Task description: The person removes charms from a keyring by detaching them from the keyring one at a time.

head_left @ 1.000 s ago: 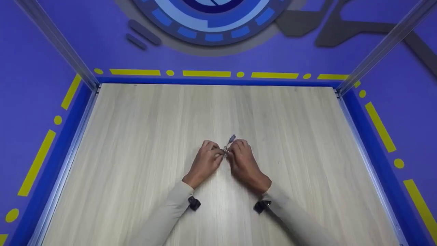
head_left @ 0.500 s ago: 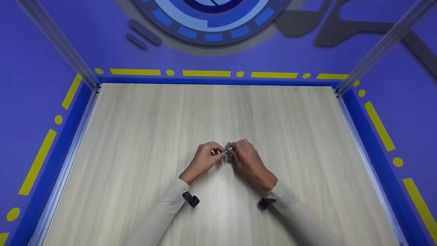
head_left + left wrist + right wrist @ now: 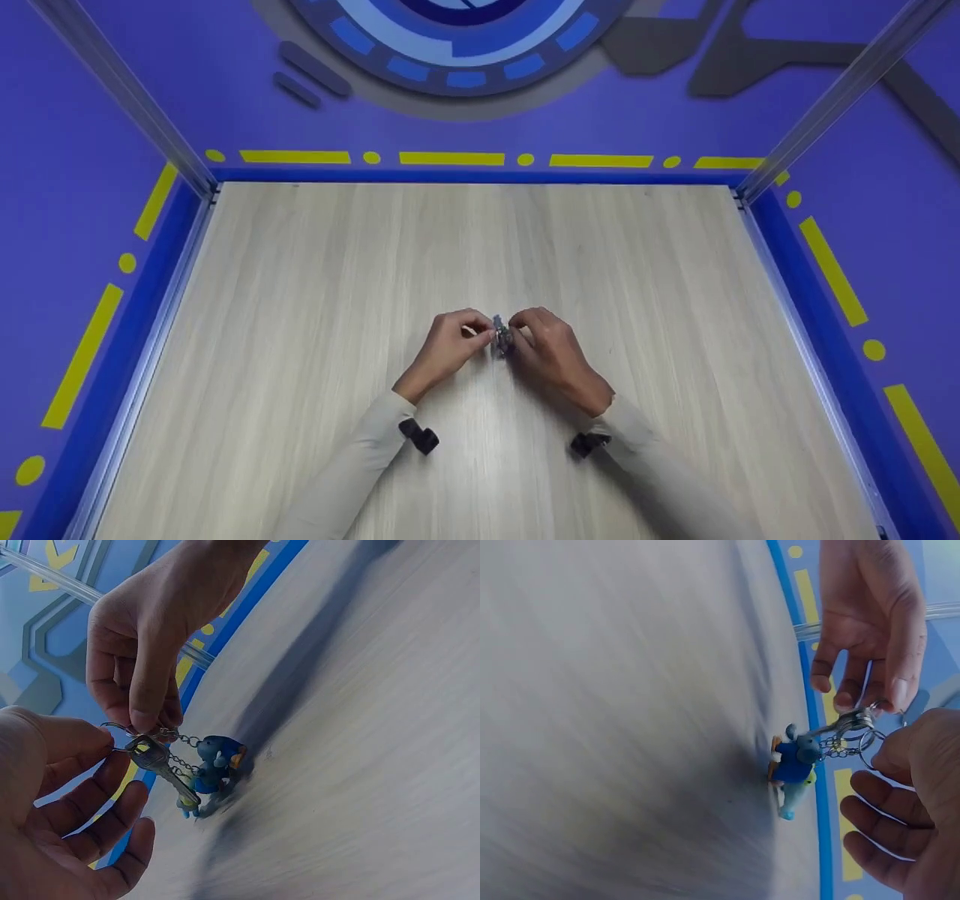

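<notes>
Fingers [image 3: 79,739] of the left hand [image 3: 446,346] and right hand [image 3: 559,354] pinch a keyring [image 3: 861,751] bearing a key [image 3: 171,776] and small figurines [image 3: 793,767].

head: left hand [image 3: 448,343] pinches left edge of small grey-blue bunch [image 3: 502,339], parts too small to tell | right hand [image 3: 556,349] fingers on its right side | wood-grain tabletop [image 3: 480,247] below | light sleeves [image 3: 346,472], black wrist cameras [image 3: 420,437] on both | blue-purple back wall [image 3: 450,135], yellow dashes/dots [image 3: 451,158] low down | metal corner posts [image 3: 135,105] both sides
</notes>
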### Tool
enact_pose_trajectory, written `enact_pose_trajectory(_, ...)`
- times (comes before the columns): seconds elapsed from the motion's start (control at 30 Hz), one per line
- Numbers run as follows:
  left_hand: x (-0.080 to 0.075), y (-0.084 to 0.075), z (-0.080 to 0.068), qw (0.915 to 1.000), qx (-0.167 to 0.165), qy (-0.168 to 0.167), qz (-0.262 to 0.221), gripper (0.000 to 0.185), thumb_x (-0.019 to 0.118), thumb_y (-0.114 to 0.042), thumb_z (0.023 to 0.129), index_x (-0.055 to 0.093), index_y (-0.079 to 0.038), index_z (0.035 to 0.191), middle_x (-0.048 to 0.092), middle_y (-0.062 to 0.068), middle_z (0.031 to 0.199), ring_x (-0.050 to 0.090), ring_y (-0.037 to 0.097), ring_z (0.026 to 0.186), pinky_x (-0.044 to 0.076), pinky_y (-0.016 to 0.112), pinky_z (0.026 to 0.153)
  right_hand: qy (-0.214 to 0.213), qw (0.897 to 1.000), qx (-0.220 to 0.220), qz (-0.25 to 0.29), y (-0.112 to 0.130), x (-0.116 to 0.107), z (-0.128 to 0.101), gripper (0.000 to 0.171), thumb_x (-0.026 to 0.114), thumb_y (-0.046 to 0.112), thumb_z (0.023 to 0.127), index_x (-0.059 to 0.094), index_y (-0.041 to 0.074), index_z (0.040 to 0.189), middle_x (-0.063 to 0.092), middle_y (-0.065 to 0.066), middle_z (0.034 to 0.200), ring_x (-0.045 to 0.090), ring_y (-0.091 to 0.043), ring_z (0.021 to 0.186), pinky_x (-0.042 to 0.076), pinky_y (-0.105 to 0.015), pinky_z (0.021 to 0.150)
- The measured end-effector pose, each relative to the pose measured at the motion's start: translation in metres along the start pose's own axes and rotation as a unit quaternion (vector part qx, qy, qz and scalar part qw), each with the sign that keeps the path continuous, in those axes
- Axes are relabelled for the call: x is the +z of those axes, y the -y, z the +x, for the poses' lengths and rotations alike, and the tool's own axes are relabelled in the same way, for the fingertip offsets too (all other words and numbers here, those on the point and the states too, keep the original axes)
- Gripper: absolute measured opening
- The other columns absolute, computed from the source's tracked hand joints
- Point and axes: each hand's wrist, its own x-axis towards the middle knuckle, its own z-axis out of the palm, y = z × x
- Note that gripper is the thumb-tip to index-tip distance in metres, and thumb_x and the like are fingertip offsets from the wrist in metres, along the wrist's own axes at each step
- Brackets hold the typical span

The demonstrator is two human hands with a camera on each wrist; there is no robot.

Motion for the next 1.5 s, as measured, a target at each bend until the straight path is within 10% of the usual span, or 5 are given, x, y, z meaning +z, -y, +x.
enact_pose_trajectory(0.37, 0.000, -0.004, 0.001, 0.9999, 0.006, 0.003, -0.007, 0.005, 0.076, -0.004, 0.101, 0.079, -0.006, 0.097, 0.076, -0.001, 0.096, 0.067, 0.012, 0.091, 0.059, 0.043, 0.089, 0.053, 0.990, 0.060, 0.117, 0.010, -0.016, 0.010, 0.008, 0.073, -0.005, 0.102, 0.070, 0.003, 0.104, 0.072, -0.008, 0.095, 0.069, -0.018, 0.084, 0.061, -0.036, 0.075)
enact_pose_trajectory(1.2, 0.005, -0.011, -0.001, 0.9939, 0.099, -0.043, -0.021, 0.012, 0.080, 0.002, 0.098, 0.078, -0.007, 0.090, 0.076, 0.002, 0.092, 0.066, 0.012, 0.088, 0.060, 0.043, 0.083, -0.026, 0.993, -0.111, 0.004, 0.008, -0.021, 0.009, 0.014, 0.076, -0.009, 0.098, 0.072, 0.004, 0.100, 0.069, -0.006, 0.096, 0.073, -0.019, 0.085, 0.063, -0.033, 0.070)
enact_pose_trajectory(1.5, 0.005, -0.006, -0.004, 0.9939, 0.074, -0.044, -0.068, 0.004, 0.076, -0.001, 0.102, 0.079, 0.000, 0.098, 0.077, 0.008, 0.102, 0.070, 0.016, 0.098, 0.059, 0.039, 0.091, -0.014, 0.994, -0.034, 0.101, 0.008, -0.020, 0.002, 0.003, 0.070, 0.000, 0.107, 0.068, 0.002, 0.105, 0.071, -0.007, 0.099, 0.071, -0.019, 0.089, 0.062, -0.035, 0.077)
